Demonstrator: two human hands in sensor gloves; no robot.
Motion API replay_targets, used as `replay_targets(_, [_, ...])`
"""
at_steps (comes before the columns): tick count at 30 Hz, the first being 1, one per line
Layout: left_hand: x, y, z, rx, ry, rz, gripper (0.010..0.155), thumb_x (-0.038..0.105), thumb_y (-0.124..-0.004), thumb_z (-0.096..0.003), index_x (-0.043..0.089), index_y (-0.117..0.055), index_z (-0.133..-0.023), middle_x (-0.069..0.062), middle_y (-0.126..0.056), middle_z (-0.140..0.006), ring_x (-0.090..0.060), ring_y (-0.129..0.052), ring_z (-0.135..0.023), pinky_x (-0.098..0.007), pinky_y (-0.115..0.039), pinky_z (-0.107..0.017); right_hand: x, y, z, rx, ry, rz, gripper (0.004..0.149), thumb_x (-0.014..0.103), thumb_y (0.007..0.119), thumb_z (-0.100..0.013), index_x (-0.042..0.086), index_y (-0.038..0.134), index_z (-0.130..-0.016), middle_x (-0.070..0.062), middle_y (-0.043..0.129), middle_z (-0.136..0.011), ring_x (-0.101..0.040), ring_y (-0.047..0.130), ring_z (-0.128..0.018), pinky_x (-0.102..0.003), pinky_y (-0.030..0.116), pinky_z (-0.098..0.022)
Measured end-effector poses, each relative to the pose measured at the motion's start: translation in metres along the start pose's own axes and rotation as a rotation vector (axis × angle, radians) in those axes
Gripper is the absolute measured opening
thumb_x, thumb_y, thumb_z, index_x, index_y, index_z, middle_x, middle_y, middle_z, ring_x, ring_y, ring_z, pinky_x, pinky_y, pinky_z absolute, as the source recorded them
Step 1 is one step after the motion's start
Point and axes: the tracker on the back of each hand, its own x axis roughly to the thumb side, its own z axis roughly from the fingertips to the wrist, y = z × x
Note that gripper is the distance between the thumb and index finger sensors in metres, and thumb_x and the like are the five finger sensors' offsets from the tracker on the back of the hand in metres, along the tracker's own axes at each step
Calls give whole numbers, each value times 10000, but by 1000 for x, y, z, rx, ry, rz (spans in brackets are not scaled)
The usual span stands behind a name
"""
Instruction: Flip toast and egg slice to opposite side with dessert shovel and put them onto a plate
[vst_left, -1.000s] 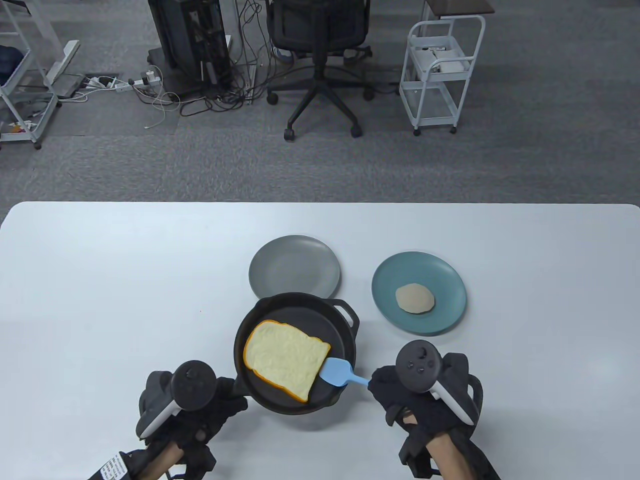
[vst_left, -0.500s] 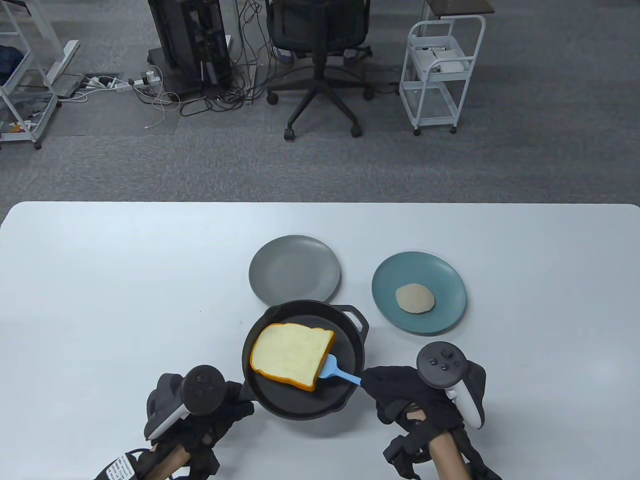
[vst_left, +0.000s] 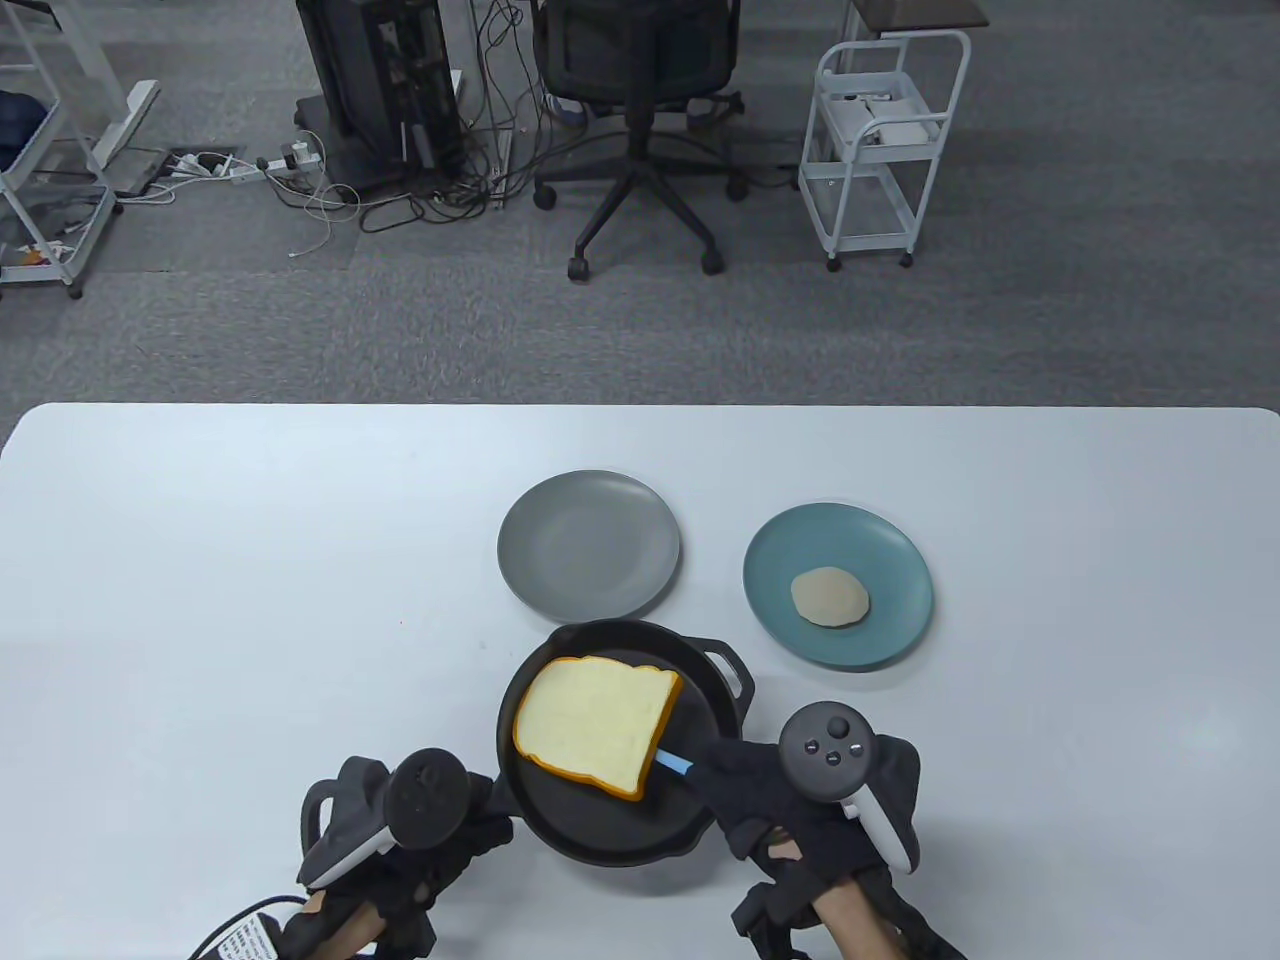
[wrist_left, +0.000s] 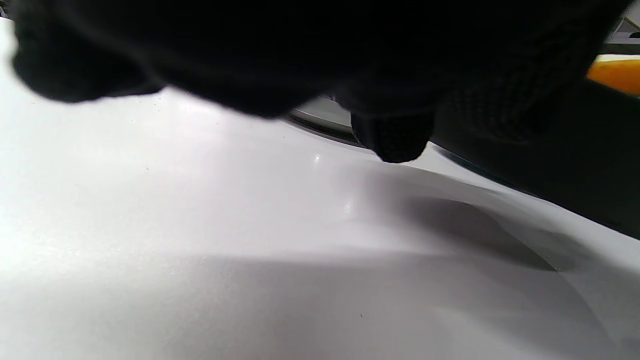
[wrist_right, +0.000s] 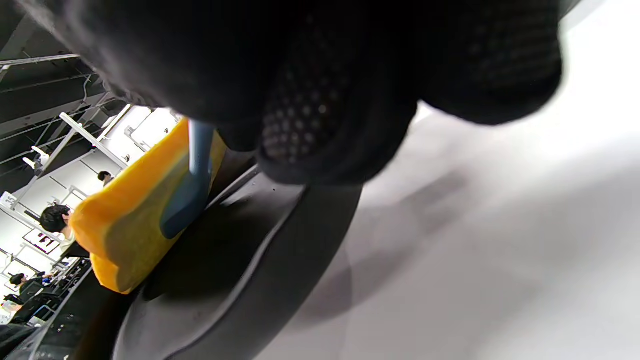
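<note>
With the blue dessert shovel (vst_left: 672, 764) now slid under the toast (vst_left: 598, 725), the right hand (vst_left: 790, 800) gripping its handle should lift steadily while the left hand (vst_left: 420, 830) clasps the skillet (vst_left: 620, 830) handle.

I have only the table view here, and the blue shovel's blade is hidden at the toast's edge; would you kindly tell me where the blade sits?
Observer: In the right wrist view, the dessert shovel has its blade flat against the underside of the toast.
Operator: Thank you. Does the toast lie flat on the pan?
Observer: No. Its shovel-side edge is tilted up, with a shadowed gap above the pan.
Operator: And does the left hand rest on the table?
Observer: The left wrist view shows one fingertip of the left hand hanging just above the table. The glove hides the handle.
</note>
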Motion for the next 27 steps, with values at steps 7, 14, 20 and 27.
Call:
replay_targets(7, [-3,2,-1,-9,12,-15,505,578,-850,-334,269,-967,-715,133,-982,-192,-127,-974,21,-367,-916,-210,-9,-5,-2,-3,-5,-92,483,503,845,-438,194,959,-791,134,1021,-248,-149,1077,-287,-379,892,-263])
replay_targets(14, [-11,7,-2,21,34,13,506,579,-850,-332,269,-967,-714,133,-981,-191,-127,-973,22,-367,-916,-209,-34,-31,-2,-140,38,-239,481,494,848,-435,191,959,-792,126,1024,-257,-158,1079,-301,-388,891,-273])
replay_targets(20, [-13,8,-3,14,42,10,505,580,-849,-333,270,-966,-714,133,-981,-191,-127,-974,20,-367,-916,-211,-61,-57,-1,-339,148,-325,484,487,842,-438,198,943,-814,121,1032,-294,-169,1084,-344,-394,893,-294])
replay_targets(27, [-12,8,-5,-9,34,2,506,580,-850,-333,270,-967,-715,132,-982,-193,-137,-976,16,-369,-916,-215,-78,-71,-17,-506,272,-278,500,466,824,-442,149,929,-813,121,1042,-351,-184,1091,-405,-400,895,-323])
